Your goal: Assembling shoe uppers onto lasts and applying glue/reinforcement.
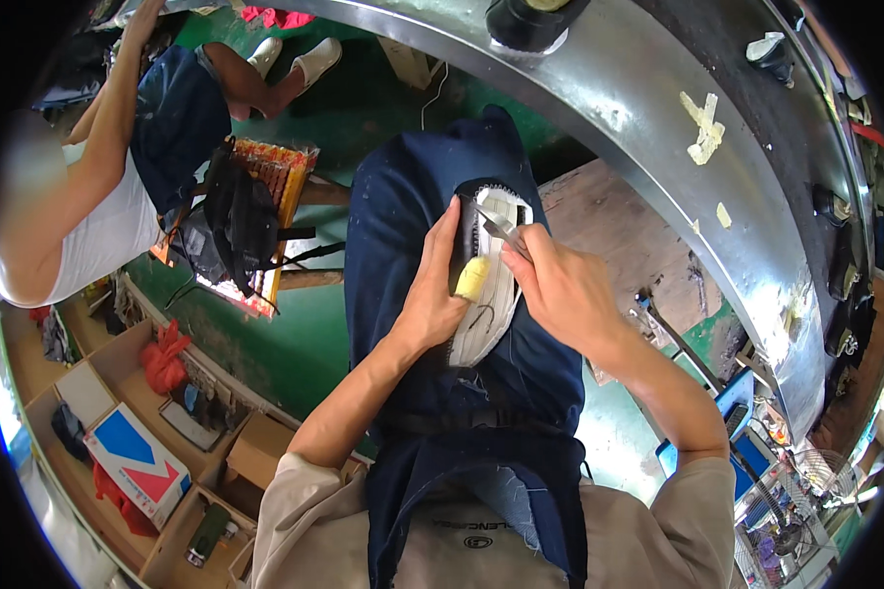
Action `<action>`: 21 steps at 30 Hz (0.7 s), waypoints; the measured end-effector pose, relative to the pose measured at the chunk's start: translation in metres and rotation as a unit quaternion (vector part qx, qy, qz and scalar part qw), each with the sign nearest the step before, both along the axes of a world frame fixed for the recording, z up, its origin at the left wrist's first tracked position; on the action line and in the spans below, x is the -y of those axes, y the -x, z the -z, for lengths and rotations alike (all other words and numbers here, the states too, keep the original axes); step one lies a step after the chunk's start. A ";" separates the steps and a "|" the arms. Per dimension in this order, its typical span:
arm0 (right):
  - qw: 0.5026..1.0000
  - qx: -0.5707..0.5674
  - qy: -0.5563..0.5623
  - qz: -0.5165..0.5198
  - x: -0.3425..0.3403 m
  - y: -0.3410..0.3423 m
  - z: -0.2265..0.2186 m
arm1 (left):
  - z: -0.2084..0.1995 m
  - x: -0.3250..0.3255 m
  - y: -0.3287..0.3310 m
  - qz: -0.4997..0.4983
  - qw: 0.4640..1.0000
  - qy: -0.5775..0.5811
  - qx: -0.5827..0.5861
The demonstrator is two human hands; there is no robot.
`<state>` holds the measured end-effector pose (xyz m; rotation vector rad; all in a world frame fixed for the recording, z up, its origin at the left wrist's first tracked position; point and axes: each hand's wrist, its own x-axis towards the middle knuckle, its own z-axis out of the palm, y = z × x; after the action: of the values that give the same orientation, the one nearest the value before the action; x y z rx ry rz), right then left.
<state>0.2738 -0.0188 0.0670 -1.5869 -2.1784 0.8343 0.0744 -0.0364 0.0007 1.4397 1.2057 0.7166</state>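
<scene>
1. Landmark: dark blue apron (398, 216), spread over the lap.
2. Far left of apron: seated co-worker (98, 206) in a white top, partly cut off and blurred at the lens rim.
3. Just left of apron: black bag (231, 221) on an orange-patterned surface, which it partly covers.
4. Over apron's left-middle: left hand (430, 293). Forearm angles up and rightward; index finger extended along the work's left edge; digit with yellow cover (471, 279), apparently the thumb, bent over the top face. Hand clamped on the shoe part; remaining fingers hidden.
5. On apron, about its middle: shoe part (486, 319), pale face up, dark stitched rim at the far end. Long axis runs away from the wearer, far end leaning slightly right. Toe versus heel: cannot tell. Left side partly covered by the hand.
6. Above apron's right-middle: blade tool (499, 230), tip toward upper left, over the shoe part; contact unclear.
7. Over apron's right edge: right hand (565, 290), forearm angled up-left, fingers closed around the tool; handle hidden.
8. Right of apron: curved metal bench (648, 88), cut off at top.
</scene>
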 end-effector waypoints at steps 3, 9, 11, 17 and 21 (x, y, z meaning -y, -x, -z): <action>0.999 0.013 0.002 -0.050 0.002 0.014 0.032 | 0.003 0.000 0.013 0.003 1.000 -0.007 -0.031; 0.864 -0.108 0.491 0.015 0.005 -0.035 -0.015 | 0.018 -0.015 0.018 0.046 0.997 0.060 0.028; 0.822 -0.156 0.547 0.019 0.016 -0.041 0.000 | 0.022 -0.017 0.018 0.079 0.995 0.023 0.052; 0.955 0.064 0.173 -0.231 0.028 -0.017 0.004 | 0.010 -0.019 0.009 0.036 0.993 0.072 0.089; 0.764 -0.181 0.619 0.014 0.040 -0.037 0.010 | 0.011 -0.019 -0.008 0.059 0.998 0.020 0.031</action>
<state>0.3109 -0.0587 0.0568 -1.5930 -1.2088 2.6263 0.0824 -0.0172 -0.0104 1.4334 1.0723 0.6468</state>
